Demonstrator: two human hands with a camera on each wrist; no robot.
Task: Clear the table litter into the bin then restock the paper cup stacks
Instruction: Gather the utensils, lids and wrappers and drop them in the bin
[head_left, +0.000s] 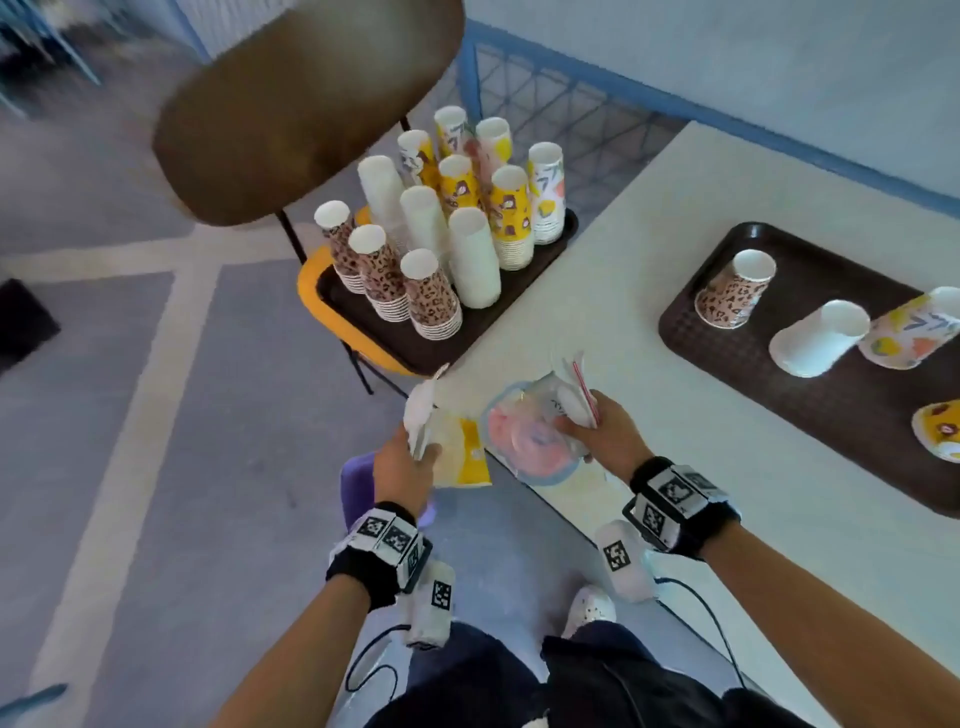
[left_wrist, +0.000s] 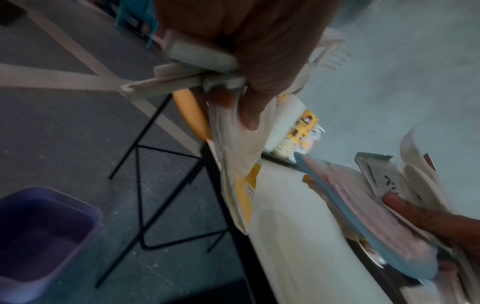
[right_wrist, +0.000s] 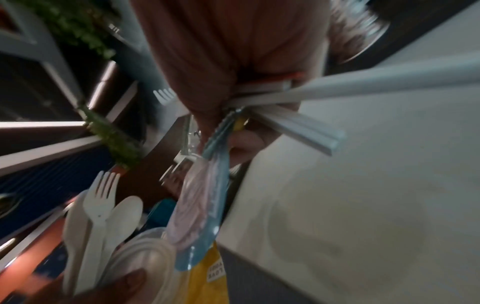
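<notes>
My left hand grips a yellow-and-white wrapper together with white plastic cutlery, off the table's corner. The fork and a spoon show in the right wrist view. My right hand grips a pink-and-blue packet, a red-striped straw and more white cutlery above the white table edge. The purple bin stands on the floor below my left hand, mostly hidden in the head view. Paper cup stacks stand on a dark tray on a yellow chair.
A brown tray on the table holds a few single cups, patterned and white. A brown round chair back rises at the upper left. The chair's black legs stand between the bin and the table. Grey floor lies to the left.
</notes>
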